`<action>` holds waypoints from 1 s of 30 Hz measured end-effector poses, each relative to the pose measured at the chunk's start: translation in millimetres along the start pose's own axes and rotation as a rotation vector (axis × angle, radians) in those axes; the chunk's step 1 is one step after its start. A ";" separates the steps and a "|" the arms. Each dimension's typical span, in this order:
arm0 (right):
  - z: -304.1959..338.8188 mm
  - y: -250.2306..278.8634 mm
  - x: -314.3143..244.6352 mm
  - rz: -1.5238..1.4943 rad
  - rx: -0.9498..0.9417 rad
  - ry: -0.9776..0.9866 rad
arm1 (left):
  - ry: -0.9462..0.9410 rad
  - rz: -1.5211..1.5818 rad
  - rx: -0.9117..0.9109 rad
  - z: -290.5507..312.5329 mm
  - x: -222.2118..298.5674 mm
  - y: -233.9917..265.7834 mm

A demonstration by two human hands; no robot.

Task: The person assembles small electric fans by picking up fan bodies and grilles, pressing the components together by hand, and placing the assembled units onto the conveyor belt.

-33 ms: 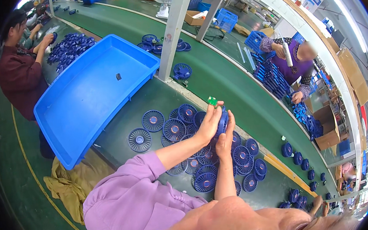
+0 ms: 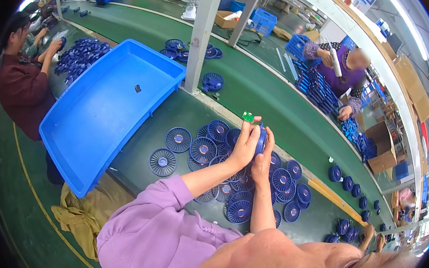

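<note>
Both my hands are together above the near table, holding a round dark-blue fan housing (image 2: 261, 141) on edge. My left hand (image 2: 243, 147) wraps its left side, and my right hand (image 2: 263, 166) presses its right and lower side. A small green circuit board (image 2: 248, 116) sticks up at the fingertips of my left hand; whether it is joined to the housing is hidden. Beneath my hands, several dark-blue slatted fan covers (image 2: 203, 151) lie spread and overlapping on the table, some with a copper-coloured ring in the middle.
To the left stands a large blue tray (image 2: 98, 123) with a small black piece (image 2: 138, 88) in it. A grey metal post (image 2: 201, 39) rises beyond the table edge. The green conveyor (image 2: 284, 128) carries fan housings (image 2: 213, 81). Co-workers sit left (image 2: 25, 93) and across (image 2: 343, 73).
My hands and the fan housing stay almost in place. At the lower right, another person's hand beside the conveyor has shifted slightly.
</note>
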State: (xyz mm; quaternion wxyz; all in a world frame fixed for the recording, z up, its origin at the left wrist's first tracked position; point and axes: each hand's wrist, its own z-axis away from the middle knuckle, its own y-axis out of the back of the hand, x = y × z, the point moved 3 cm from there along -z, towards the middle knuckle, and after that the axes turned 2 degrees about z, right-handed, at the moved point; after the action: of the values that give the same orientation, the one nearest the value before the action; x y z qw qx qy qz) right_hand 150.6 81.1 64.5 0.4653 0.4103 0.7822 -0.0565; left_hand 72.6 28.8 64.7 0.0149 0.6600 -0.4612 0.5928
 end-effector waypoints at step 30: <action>35.8 172.2 100.2 1.065 -0.089 -0.511 | 0.101 -1.814 -0.490 -229.8 -58.8 117.9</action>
State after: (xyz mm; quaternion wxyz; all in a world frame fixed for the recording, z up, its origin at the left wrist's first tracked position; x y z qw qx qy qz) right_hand 271.5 236.4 17.3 0.6197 0.7002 0.3333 0.1207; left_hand -170.4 126.1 23.9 0.6294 0.7192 0.1184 0.2694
